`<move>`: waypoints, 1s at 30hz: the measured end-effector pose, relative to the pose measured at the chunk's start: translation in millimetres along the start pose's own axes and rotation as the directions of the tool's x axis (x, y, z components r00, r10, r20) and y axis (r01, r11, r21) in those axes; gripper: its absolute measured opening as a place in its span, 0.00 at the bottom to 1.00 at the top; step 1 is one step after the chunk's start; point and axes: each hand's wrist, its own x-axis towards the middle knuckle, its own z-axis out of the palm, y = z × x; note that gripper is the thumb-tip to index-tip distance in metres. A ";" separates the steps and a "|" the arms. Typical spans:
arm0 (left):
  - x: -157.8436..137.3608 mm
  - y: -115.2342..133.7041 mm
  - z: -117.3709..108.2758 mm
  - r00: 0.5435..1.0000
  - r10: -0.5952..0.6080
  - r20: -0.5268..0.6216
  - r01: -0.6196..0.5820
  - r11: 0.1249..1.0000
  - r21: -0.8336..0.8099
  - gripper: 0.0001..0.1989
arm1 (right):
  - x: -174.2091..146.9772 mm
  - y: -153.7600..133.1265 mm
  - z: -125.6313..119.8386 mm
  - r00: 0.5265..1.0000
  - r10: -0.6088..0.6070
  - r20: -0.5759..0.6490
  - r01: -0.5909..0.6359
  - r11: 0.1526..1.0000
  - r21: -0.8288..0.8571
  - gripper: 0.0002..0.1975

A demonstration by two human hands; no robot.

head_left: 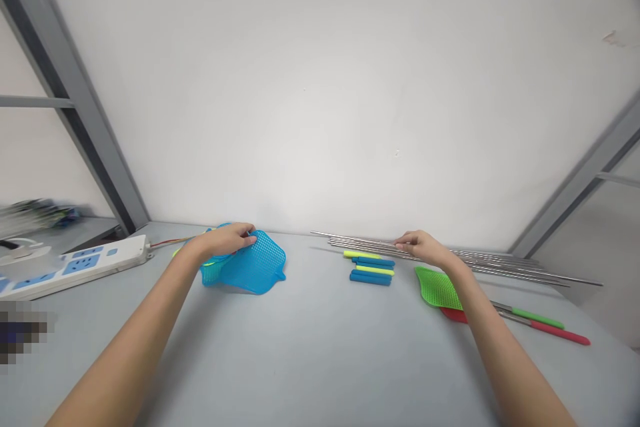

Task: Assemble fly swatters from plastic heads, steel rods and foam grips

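A plain white wall point(325, 93) fills the upper frame. The smooth grey table point(300, 353) meets it at the far edge; between the forearms, its surface extends to the bottom. Thin shiny metal rods point(363, 244) lie from centre to right; the right hand point(423, 247) has its fingers at them, but whether they grip I cannot tell. At left of centre, the left hand point(227, 241) pinches a blue perforated plastic swatter head point(253, 267). Slim yellow and blue handles point(375, 271) lie at centre.

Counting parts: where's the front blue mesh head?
In the head view, the front blue mesh head sits left of centre, pinched by the left hand, left of the loose handles.
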 end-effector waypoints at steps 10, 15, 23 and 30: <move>22.2 -37.5 10.5 0.994 -0.105 -0.042 0.103 0.994 -0.048 0.22 | -9.2 -33.2 0.3 0.997 -0.025 0.069 0.020 0.997 0.075 0.17; 26.1 -42.8 19.0 0.989 -0.137 -0.054 0.132 0.988 -0.073 0.22 | -10.6 -40.4 1.1 0.996 -0.026 0.084 0.017 0.995 0.096 0.17; 16.1 -22.3 9.6 0.992 -0.097 -0.080 0.091 0.993 -0.071 0.23 | -14.3 -51.9 2.0 0.994 -0.022 0.107 0.010 0.994 0.106 0.18; -9.4 37.1 3.7 0.992 0.109 -0.057 -0.118 0.977 -0.176 0.24 | -19.5 -65.9 0.3 0.992 -0.030 0.120 0.020 0.996 0.085 0.17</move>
